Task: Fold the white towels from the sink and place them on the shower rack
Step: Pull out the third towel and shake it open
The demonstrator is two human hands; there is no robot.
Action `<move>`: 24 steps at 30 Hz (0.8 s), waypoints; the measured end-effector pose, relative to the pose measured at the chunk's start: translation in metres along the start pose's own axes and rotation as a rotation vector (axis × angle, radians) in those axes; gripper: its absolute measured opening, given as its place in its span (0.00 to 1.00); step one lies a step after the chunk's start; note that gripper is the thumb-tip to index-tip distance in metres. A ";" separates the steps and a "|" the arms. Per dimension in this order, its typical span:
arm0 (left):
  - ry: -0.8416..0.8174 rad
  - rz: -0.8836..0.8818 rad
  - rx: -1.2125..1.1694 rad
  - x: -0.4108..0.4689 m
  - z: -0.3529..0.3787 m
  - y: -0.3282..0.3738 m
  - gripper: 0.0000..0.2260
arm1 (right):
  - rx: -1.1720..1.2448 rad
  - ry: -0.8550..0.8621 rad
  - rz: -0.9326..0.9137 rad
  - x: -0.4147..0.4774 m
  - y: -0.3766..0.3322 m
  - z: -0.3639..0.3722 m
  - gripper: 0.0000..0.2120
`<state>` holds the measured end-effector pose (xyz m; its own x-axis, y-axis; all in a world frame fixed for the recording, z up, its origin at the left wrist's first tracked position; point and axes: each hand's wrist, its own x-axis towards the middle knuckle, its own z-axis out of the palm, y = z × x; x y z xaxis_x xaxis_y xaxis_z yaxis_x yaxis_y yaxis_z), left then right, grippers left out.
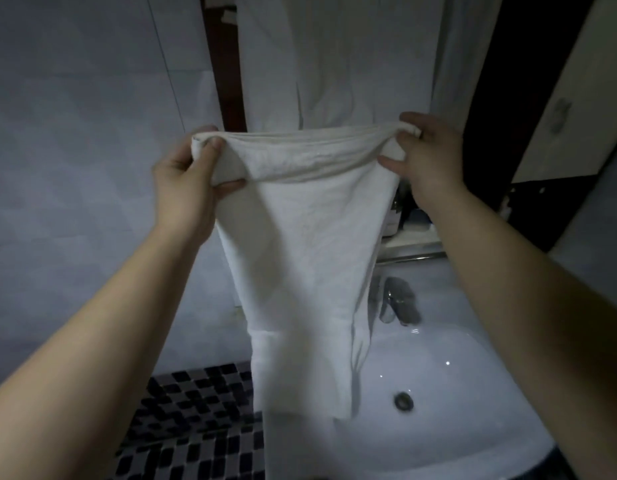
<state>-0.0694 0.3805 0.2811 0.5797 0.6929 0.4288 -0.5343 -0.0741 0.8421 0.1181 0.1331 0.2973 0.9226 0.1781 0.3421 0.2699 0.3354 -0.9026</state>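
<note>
Towel (pixel 300 237) hangs doubled above sink (pixel 473 393); left hand (pixel 186 181), right hand (pixel 428 150) pinch top corners. Folding underway; next fold likely needs corners brought together.

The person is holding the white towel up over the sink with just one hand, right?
Not quite: it takes two hands. The head view shows the left hand gripping one top corner of the white towel and the right hand pinching the other corner. The rest is right: the towel hangs over the sink.
</note>
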 end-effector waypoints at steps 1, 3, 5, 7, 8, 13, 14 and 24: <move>0.005 -0.012 -0.001 -0.003 -0.004 -0.006 0.05 | 0.000 -0.005 0.010 -0.003 0.006 -0.003 0.10; 0.003 -0.040 -0.005 -0.013 -0.014 -0.016 0.05 | -0.010 -0.014 0.041 -0.011 0.018 -0.008 0.10; 0.000 -0.066 -0.011 -0.025 -0.025 -0.024 0.05 | -0.037 -0.029 0.064 -0.022 0.028 -0.013 0.11; 0.000 -0.091 -0.021 -0.037 -0.035 -0.032 0.05 | -0.060 -0.038 0.074 -0.034 0.036 -0.017 0.11; 0.000 -0.103 -0.026 -0.042 -0.040 -0.036 0.06 | -0.080 -0.041 0.077 -0.039 0.040 -0.019 0.12; -0.009 -0.167 0.023 -0.074 -0.068 -0.057 0.04 | -0.202 -0.062 0.126 -0.070 0.063 -0.032 0.16; -0.015 -0.176 0.035 -0.079 -0.072 -0.061 0.04 | -0.216 -0.061 0.139 -0.075 0.069 -0.034 0.16; 0.020 -0.257 0.120 -0.088 -0.094 -0.100 0.04 | -0.419 -0.075 0.184 -0.075 0.110 -0.040 0.12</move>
<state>-0.1252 0.3947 0.1286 0.6737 0.7140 0.1904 -0.2936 0.0223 0.9557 0.0898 0.1197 0.1616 0.9473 0.2715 0.1702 0.2056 -0.1078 -0.9727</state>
